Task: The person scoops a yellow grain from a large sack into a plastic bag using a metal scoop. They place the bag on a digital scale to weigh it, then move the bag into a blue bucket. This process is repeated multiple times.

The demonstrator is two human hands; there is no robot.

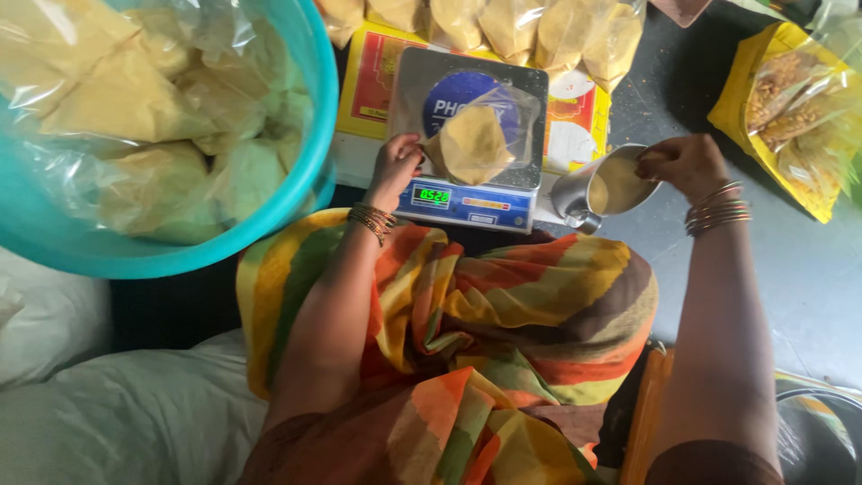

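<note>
Left hand (395,166) pinches an open bag (471,144) of yellow powder on the scale (467,202), right hand (678,166) grips a full cup (606,189); a slack pinch could spill powder

left hand (395,166): beaded bracelet | right hand (687,166): stacked bangles | striped orange-yellow-green garment (503,314)

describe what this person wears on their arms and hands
Both forearms are bare, with no sleeves or gloves. The left hand has a stack of thin dark and gold bangles at the wrist; the right hand has a stack of thin reddish-gold bangles.
</note>
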